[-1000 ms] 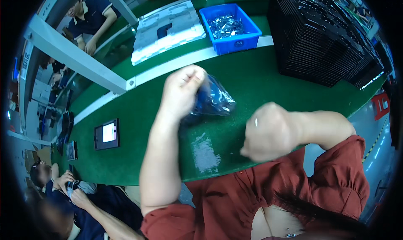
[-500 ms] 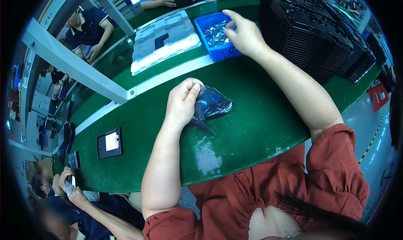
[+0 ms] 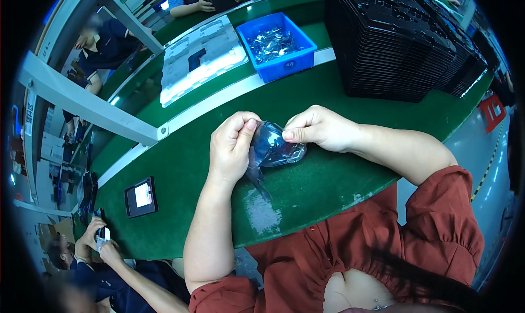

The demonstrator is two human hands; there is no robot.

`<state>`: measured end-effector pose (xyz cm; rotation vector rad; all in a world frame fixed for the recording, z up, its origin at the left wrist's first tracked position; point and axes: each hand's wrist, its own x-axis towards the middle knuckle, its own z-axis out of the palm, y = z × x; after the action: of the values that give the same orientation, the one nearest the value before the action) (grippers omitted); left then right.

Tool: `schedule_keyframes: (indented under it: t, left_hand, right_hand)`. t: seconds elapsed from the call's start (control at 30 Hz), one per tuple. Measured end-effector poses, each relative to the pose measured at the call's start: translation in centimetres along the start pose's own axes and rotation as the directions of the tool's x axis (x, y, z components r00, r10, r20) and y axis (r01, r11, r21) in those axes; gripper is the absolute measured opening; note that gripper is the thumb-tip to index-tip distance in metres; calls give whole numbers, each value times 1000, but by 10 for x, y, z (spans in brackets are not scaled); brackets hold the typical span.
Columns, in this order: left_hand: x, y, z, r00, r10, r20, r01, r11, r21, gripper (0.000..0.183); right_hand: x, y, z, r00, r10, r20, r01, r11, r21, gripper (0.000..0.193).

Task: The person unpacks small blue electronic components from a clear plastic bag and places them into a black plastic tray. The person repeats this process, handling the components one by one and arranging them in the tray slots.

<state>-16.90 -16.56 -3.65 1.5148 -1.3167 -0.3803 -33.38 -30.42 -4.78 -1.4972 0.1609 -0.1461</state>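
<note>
A shiny, see-through plastic bag (image 3: 273, 146) with something dark inside hangs just over the green tabletop, between my two hands. My left hand (image 3: 232, 143) pinches its upper left edge, thumb pressed against the curled fingers. On the opposite side, my right hand (image 3: 320, 129) has its thumb and fingers closed on the bag's upper right edge. Whether a small part sits between the right fingertips is hidden. Beyond the hands stands a blue plastic bin (image 3: 287, 65) holding many small shiny metal pieces (image 3: 272, 44).
Tall stacks of black trays (image 3: 394, 50) rise at the far right. A white moulded tray (image 3: 210, 75) lies left of the bin. On the green table (image 3: 186, 214) rests a black box with a white label (image 3: 141, 197). A grey metal post (image 3: 98, 108) crosses the left. Co-workers sit left and across.
My right hand has come back from above the blue bin to the plastic bag and now grips its edge. My left hand still holds the bag.
</note>
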Motion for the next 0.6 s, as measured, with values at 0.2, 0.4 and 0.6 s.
schedule_keyframes:
  t: [0.2,0.4,0.6]
  left_hand:
    - [1,4,0,998,63,-12,-61,988,141,12]
    - [0,13,6,992,125,-19,-116,962,247,17]
    - [1,27,11,922,312,228,-387,740,550,33]
  right_hand:
    - [5,5,3,990,34,-136,-3,974,226,20]
    - [6,7,-3,983,106,-151,-54,948,314,13]
    - [7,12,-5,968,104,-227,-29,949,314,15]
